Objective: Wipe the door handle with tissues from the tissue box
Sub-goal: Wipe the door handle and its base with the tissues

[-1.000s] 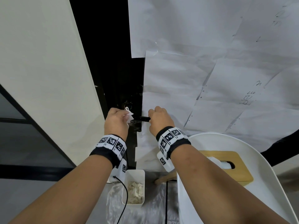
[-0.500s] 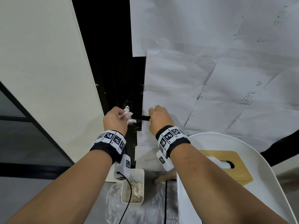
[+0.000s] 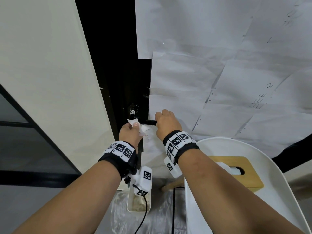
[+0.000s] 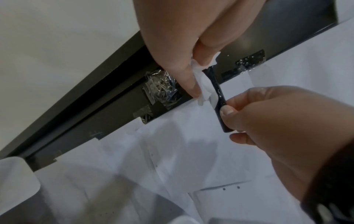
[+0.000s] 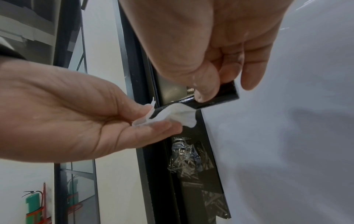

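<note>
Black metal is what the wiping is about: the handle point(image 3: 148, 122) is a slim lever on the dark door point(image 3: 118, 65) edge, its long axis level and roughly parallel to the door face, its free end pointing to the person's right, over the taped paper sheets point(image 3: 219, 73).

The right hand point(image 3: 167, 123) pinches that free end between thumb and curled fingers. In the right wrist view the thumb presses the lever's top just beside its squared tip. My guess is that this steadies the lever so it does not dip or turn under the wipe.

The left hand point(image 3: 130, 134) pinches a small crumpled tissue point(image 3: 142, 130) between thumb and fingertips, holding it against the underside and near face of the lever, between the pivot end and the right hand. The 2 hands are near each other but not touching; a short bare stretch of the lever shows between tissue and thumb. The wad is folded over the bar, likely so 1 stroke along the axis cleans more than 1 face.

The tissue box point(image 3: 236, 171), with a wooden lid, sits on a white chair point(image 3: 278, 174) at lower right, within easy reach for a fresh sheet. A small white bin point(image 3: 130, 205) on the floor below holds crumpled paper, probably for used wads.
</note>
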Motion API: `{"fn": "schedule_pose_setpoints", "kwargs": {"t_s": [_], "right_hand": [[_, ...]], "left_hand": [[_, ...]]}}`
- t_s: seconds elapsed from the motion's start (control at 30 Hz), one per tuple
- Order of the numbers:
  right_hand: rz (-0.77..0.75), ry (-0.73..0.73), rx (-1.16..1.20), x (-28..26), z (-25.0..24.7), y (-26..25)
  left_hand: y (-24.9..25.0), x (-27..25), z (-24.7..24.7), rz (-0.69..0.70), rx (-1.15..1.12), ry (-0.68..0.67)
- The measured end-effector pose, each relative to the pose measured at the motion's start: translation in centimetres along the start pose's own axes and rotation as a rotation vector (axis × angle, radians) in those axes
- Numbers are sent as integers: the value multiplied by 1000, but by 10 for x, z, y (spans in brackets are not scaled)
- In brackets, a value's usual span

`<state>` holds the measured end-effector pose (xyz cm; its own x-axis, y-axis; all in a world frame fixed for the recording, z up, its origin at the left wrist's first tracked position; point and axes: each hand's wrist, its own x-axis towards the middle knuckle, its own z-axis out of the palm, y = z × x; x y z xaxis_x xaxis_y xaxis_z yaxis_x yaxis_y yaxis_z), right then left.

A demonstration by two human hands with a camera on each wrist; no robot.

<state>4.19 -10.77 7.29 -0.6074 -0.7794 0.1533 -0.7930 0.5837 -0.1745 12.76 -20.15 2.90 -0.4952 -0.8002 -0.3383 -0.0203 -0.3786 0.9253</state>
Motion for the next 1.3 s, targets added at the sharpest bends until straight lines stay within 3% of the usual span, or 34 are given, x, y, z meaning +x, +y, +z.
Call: {"fn": "schedule_pose_setpoints", "kwargs": {"t_s": [0.2,0.57,0.77,0.97,1.07,1.3], "right_hand": [[-6,-12,-2,0,-1,1],[-19,-3,0,1,0,3],[-15,-12,0,1,-1,2],[-8,-16,-4,0,-1,0],[-6,-12,-9,0,-1,0],[-4,-11,-7,-1,-2,-1]], "left_hand": [[3,-2,10,-112,-141,-53],[12,14,-2,-82,-100,25],[26,11,-15,61,104,205],[29,8,-21,335,416,217],[30,3,-18,391,420,270],[27,9,-19,466,582,188]]}}
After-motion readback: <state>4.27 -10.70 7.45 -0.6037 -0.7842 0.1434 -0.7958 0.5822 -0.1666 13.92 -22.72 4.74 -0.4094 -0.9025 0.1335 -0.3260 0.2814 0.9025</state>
